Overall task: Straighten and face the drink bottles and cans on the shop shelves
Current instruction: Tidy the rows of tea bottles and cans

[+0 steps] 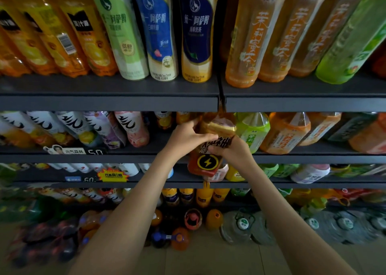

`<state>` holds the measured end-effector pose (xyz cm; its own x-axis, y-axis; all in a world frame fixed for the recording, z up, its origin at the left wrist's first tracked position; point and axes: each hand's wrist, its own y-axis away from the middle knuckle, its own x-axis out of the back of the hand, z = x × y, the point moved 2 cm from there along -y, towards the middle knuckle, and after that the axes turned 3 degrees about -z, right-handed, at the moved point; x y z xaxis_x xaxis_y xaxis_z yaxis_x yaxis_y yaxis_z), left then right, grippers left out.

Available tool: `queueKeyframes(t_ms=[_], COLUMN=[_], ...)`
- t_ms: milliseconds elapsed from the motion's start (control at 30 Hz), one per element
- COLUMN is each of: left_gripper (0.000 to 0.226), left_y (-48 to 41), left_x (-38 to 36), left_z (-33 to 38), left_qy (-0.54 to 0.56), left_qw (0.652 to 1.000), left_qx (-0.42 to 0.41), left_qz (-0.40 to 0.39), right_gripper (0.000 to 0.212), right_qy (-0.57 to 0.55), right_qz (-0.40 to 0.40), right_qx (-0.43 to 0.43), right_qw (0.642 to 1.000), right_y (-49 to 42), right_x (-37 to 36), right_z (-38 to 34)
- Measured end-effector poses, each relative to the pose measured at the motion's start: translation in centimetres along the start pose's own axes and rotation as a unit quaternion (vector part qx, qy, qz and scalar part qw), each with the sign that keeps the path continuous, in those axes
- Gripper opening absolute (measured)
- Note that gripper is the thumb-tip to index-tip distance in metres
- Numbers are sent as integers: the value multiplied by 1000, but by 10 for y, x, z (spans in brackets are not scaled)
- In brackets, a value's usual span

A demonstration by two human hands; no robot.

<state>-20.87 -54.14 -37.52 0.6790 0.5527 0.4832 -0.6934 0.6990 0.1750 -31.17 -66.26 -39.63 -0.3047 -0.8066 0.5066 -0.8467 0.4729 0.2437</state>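
Note:
An amber energy-drink bottle (205, 164) with a black label and a yellow lightning badge hangs at the front edge of the second shelf (125, 157), in the middle of the view. My left hand (186, 136) grips its upper part from the left. My right hand (231, 149) holds it from the right, fingers across the black label. The bottle's neck reaches up under the top shelf's edge. Green tea bottles (253, 130) and orange tea bottles (284, 132) stand just right of it. White fruit-drink bottles (73, 126) stand to the left.
The top shelf (108, 103) carries orange juice bottles (83, 40), milk tea bottles (158, 34) and tall amber tea bottles (250, 38). Lower shelves hold more drinks. Large water jugs (242, 226) and soda bottles (177, 237) stand on the floor below.

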Motion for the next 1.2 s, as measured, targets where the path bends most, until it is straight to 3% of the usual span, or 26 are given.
queueKeyframes(t_ms=[67,233,333,467,767,1200], left_gripper=[54,53,54,61,56,69], left_y=[2,14,22,23,4,-8], left_x=[2,-1,-4,-1,2,-6], left_z=[-5,-30,-42,-39,-23,-23], left_qy=[5,62,93,134,116,132], left_qw=[1000,998,995,989,992,989], left_qx=[11,26,23,5,-9,-28], left_qz=[-9,2,17,63,42,64], right_gripper=[10,16,47,61,46,54], right_qy=[15,49,52,40,33,10], right_qz=[-16,-38,-21,21,71,108], right_qx=[-7,-10,0,29,23,39], right_qw=[1000,998,998,999,997,993], right_y=[4,7,8,4,-3,-12], right_x=[-2,-12,-24,-24,-14,-15], right_z=[1,5,7,-6,-11,-12])
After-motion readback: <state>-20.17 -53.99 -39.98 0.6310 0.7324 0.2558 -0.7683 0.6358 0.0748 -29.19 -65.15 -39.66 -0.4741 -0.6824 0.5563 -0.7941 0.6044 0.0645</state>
